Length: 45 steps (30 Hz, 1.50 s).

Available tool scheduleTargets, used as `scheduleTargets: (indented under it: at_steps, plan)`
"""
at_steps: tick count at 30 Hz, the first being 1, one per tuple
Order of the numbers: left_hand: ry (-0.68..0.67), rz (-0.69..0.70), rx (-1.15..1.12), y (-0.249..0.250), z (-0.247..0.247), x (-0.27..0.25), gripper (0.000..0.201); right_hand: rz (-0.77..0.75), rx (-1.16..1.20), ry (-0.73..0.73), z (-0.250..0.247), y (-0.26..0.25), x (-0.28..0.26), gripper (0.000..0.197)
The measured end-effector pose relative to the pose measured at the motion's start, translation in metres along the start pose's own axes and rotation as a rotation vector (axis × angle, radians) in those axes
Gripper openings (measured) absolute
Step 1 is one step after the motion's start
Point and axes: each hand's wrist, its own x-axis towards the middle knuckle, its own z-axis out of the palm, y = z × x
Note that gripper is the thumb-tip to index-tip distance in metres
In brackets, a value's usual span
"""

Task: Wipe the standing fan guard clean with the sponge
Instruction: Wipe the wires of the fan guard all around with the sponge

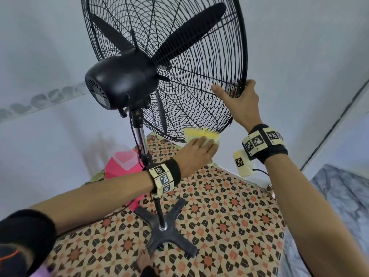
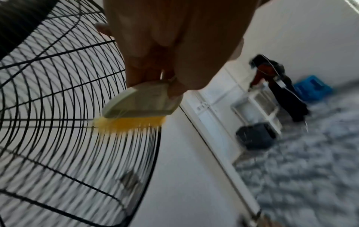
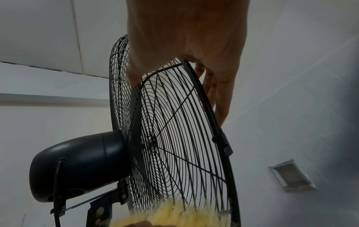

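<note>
your left hand (image 1: 196,154) grips the sponge (image 1: 201,134), fingers curled over its pale back, and presses its yellow bristly face against the bottom edge of the fan guard (image 1: 199,80). in the left wrist view the yellow side (image 2: 128,124) lies right on the wires near the guard's outer rim, and the picture is smeared there. your right hand (image 1: 238,100) holds the guard's black rim on its right side: the thumb lies on the rear wires, the other fingers (image 3: 219,98) reach round the rim to the front face. the two hands are well apart along the rim, the right one higher.

the guard is tilted with its face turned away from you, the black blades (image 1: 191,35) showing through it. the black motor housing (image 1: 119,80) sits behind the guard's centre, atop a chrome pole (image 1: 142,138) that runs down to a cross-shaped black base (image 1: 165,230) on the patterned tile floor (image 1: 229,216). near the pole, by the wall, a clear lidded box (image 1: 124,157) rests on something pink (image 1: 117,168).
</note>
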Motion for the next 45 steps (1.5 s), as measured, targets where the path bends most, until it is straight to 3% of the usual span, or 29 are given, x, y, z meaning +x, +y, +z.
scheduleTargets:
  at_steps: [3,7,10,13,15,17,19,22,25,28,31,33,37,42,45]
  plan:
    - [0.144,-0.129,-0.177,0.002,-0.007,-0.004,0.066,-0.007,0.007,0.005,0.0,-0.001,0.0,0.103]
    - [0.611,-0.187,-0.651,-0.026,-0.008,-0.022,0.075,-0.01,0.022,0.012,-0.001,0.002,-0.001,0.097]
    - [0.816,-0.389,-0.947,-0.054,-0.005,-0.036,0.053,0.001,0.04,0.048,0.005,0.004,0.0,0.1]
    - [1.008,-0.619,-1.166,-0.092,0.008,-0.033,0.052,0.012,0.059,0.076,0.013,0.002,-0.001,0.103]
    - [1.092,-0.706,-1.21,-0.118,0.017,-0.03,0.046,0.013,0.063,0.088,0.014,0.001,-0.001,0.104]
    - [1.137,-0.79,-1.199,-0.137,0.019,-0.026,0.025,0.007,0.066,0.084,0.013,0.002,-0.002,0.103]
    - [1.241,-0.815,-1.361,-0.143,0.01,-0.018,0.008,-0.003,0.07,0.075,0.011,0.003,-0.003,0.097]
    - [1.251,-0.736,-1.54,-0.135,-0.003,-0.007,0.006,-0.011,0.078,0.071,0.01,0.002,-0.005,0.091]
    - [1.122,-0.635,-1.615,-0.126,0.003,-0.005,0.017,-0.01,0.09,0.063,0.01,-0.001,-0.005,0.091]
    - [1.0,-0.573,-1.658,-0.137,0.012,-0.01,0.015,-0.006,0.091,0.061,0.009,-0.001,-0.006,0.091]
    - [1.105,-0.513,-1.675,-0.147,0.009,-0.011,0.007,-0.01,0.085,0.068,0.01,-0.002,-0.007,0.09]
    - [1.129,-0.54,-1.66,-0.144,0.013,-0.005,0.009,-0.007,0.088,0.071,0.012,-0.002,-0.008,0.089]
    - [1.025,-0.597,-1.6,-0.131,0.037,-0.004,0.013,-0.002,0.085,0.078,0.011,-0.002,-0.007,0.091]
    - [1.15,-0.614,-1.499,-0.145,0.021,-0.003,0.015,-0.007,0.085,0.077,0.013,-0.001,-0.008,0.09]
    - [1.08,-0.646,-1.496,-0.137,0.04,-0.004,0.03,0.003,0.109,0.096,0.016,-0.003,-0.007,0.092]
